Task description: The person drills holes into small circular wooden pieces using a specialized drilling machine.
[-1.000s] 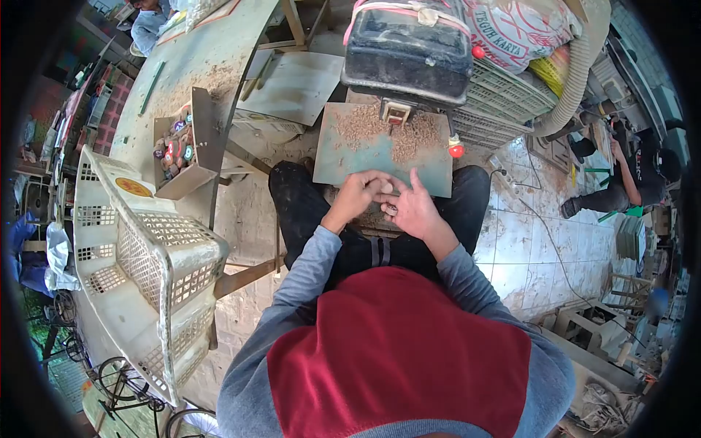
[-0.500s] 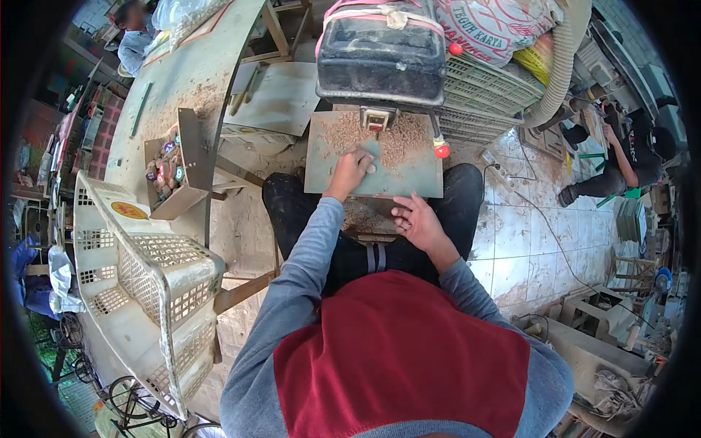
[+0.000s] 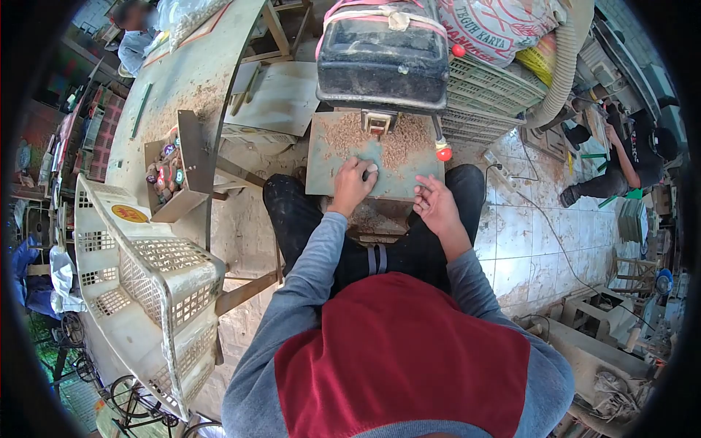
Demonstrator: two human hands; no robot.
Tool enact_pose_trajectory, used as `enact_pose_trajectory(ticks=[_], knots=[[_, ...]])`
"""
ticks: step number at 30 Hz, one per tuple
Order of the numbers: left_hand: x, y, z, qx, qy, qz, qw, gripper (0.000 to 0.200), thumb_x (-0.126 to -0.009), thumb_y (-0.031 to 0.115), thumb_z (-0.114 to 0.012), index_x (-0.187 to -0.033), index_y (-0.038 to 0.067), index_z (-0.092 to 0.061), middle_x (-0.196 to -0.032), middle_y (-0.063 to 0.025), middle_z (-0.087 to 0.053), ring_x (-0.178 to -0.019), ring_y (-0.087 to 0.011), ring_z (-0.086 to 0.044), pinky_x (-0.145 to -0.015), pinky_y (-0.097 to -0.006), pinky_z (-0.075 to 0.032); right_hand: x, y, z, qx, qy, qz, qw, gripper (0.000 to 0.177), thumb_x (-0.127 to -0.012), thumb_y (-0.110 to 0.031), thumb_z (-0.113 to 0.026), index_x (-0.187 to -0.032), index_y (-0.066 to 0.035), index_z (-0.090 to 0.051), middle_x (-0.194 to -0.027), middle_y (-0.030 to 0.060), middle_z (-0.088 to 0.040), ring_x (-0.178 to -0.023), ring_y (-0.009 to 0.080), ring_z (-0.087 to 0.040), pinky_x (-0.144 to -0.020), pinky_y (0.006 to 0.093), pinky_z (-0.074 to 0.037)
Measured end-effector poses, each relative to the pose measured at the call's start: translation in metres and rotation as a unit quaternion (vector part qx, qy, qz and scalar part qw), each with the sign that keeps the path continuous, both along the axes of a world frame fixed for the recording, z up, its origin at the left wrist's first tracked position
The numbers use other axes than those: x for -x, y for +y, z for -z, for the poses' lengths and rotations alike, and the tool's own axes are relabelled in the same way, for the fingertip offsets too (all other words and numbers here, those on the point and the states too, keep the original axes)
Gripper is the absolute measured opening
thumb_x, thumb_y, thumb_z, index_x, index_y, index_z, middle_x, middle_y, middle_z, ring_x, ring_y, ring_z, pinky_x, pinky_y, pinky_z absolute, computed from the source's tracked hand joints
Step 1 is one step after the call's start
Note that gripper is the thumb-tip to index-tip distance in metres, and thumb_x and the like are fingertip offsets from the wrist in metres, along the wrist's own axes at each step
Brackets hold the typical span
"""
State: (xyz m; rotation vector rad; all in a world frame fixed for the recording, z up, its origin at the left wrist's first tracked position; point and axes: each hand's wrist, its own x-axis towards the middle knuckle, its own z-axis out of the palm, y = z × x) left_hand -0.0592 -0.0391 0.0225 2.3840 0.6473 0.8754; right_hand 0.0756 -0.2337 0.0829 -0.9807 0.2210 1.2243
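In front of me a drill-like machine with a dark housing [image 3: 383, 62] stands over a flat greenish work plate [image 3: 325, 171]. Wood shavings [image 3: 405, 139] lie heaped on the plate around the machine's tool. My left hand [image 3: 354, 184] is at the plate's front part, its fingers curled round a small piece, mostly hidden, whose pale end [image 3: 371, 168] shows at the fingertips. My right hand [image 3: 438, 208] hovers by the plate's front right edge, palm up, with fingers loosely apart and nothing visible in it.
A wooden box [image 3: 182, 197] of small coloured pieces sits on the long table [image 3: 219, 73] at left, near a plastic basket [image 3: 175, 255]. A red-knobbed lever [image 3: 444, 154] hangs right of the machine. Cables cross the floor. People are at far right [image 3: 631, 150] and upper left [image 3: 133, 44].
My left hand has drawn back slightly toward me, and more of the small piece shows. My right hand has moved right and up, turning more palm up.
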Motion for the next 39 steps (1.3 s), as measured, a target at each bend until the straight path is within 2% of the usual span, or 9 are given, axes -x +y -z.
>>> enact_pose_trajectory(ticks=[9,17,20,22,25,30,35,37,39], knots=[[-0.001,-0.005,0.0,0.064,0.035,-0.038,0.997,0.033,-0.076,0.022,-0.079,-0.1,0.002,-0.07,-0.087,-0.0111,-0.062,-0.076,-0.03,-0.063,-0.069,-0.0394,-0.052,-0.017,-0.008,-0.008,-0.016,-0.037,0.037,0.998,0.036,-0.097,-0.037,-0.054,-0.118,-0.007,-0.058,-0.087,0.0022,-0.056,-0.072,0.0142,-0.049,-0.066,0.0282,-0.04],[0.002,0.014,0.0,0.081,0.057,0.045,0.994,0.03,-0.078,0.023,-0.077,-0.103,0.006,-0.071,-0.088,-0.0104,-0.063,-0.08,-0.0296,-0.064,-0.072,-0.04,-0.051,-0.019,-0.011,-0.02,-0.008,-0.039,0.068,0.997,0.035,-0.099,-0.038,-0.052,-0.113,-0.007,-0.061,-0.084,0.0031,-0.058,-0.067,0.0138,-0.049,-0.062,0.0269,-0.039],[-0.014,0.018,0.01,0.031,0.036,0.006,0.999,0.026,-0.079,0.022,-0.076,-0.098,0.006,-0.071,-0.087,-0.0105,-0.064,-0.079,-0.0298,-0.064,-0.069,-0.0405,-0.051,-0.022,-0.007,-0.047,-0.062,-0.158,0.025,0.985,0.042,-0.102,-0.042,-0.045,-0.115,-0.006,-0.06,-0.08,0.0033,-0.06,-0.061,0.0108,-0.049,-0.058,0.0244,-0.038],[-0.029,0.024,0.013,0.027,0.026,-0.009,0.999,0.025,-0.078,0.023,-0.077,-0.096,0.006,-0.071,-0.086,-0.0105,-0.064,-0.078,-0.0298,-0.064,-0.069,-0.041,-0.051,-0.027,-0.002,-0.063,-0.016,-0.383,-0.047,0.923,0.044,-0.103,-0.041,-0.042,-0.114,-0.002,-0.061,-0.075,0.0038,-0.058,-0.06,0.0079,-0.048,-0.055,0.0224,-0.037],[-0.05,0.03,0.014,0.018,0.001,-0.037,0.999,0.024,-0.078,0.024,-0.078,-0.092,0.006,-0.071,-0.084,-0.0109,-0.064,-0.076,-0.0303,-0.064,-0.068,-0.0419,-0.05,-0.021,0.014,-0.102,0.019,-0.485,-0.046,0.873,0.039,-0.103,-0.037,-0.047,-0.108,-0.001,-0.061,-0.071,0.0014,-0.056,-0.06,0.0062,-0.047,-0.056,0.0219,-0.038],[-0.058,0.03,0.009,0.04,0.019,-0.066,0.997,0.026,-0.077,0.027,-0.078,-0.087,0.005,-0.07,-0.082,-0.0126,-0.064,-0.076,-0.0317,-0.063,-0.068,-0.0427,-0.05,-0.035,0.024,-0.107,0.047,-0.563,-0.113,0.817,0.029,-0.1,-0.028,-0.054,-0.107,-0.001,-0.063,-0.07,-0.0009,-0.056,-0.06,0.0046,-0.046,-0.058,0.021,-0.039],[-0.056,0.027,0.002,0.044,0.05,-0.079,0.995,0.031,-0.074,0.027,-0.079,-0.094,0.005,-0.072,-0.093,-0.0104,-0.065,-0.085,-0.031,-0.064,-0.078,-0.0419,-0.05,-0.048,0.028,-0.09,0.114,-0.598,-0.164,0.776,0.026,-0.098,-0.025,-0.058,-0.107,-0.002,-0.065,-0.067,-0.002,-0.056,-0.06,0.0039,-0.046,-0.057,0.0216,-0.039],[-0.057,0.027,0.003,0.042,0.049,-0.078,0.995,0.031,-0.075,0.028,-0.079,-0.095,0.005,-0.072,-0.093,-0.0105,-0.065,-0.085,-0.0309,-0.064,-0.078,-0.0419,-0.05,-0.053,0.035,-0.08,0.122,-0.636,-0.151,0.747,0.031,-0.094,-0.031,-0.061,-0.094,0.0,-0.061,-0.064,0.0047,-0.057,-0.061,0.0119,-0.052,-0.059,0.0293,-0.041],[-0.057,0.027,0.004,0.04,0.048,-0.078,0.995,0.031,-0.075,0.028,-0.079,-0.095,0.005,-0.072,-0.093,-0.0105,-0.065,-0.085,-0.0308,-0.064,-0.077,-0.0418,-0.05,-0.065,0.04,-0.066,0.129,-0.646,-0.158,0.736,0.032,-0.094,-0.032,-0.061,-0.095,0.0,-0.061,-0.065,0.0059,-0.059,-0.061,0.0135,-0.054,-0.06,0.0302,-0.042]])
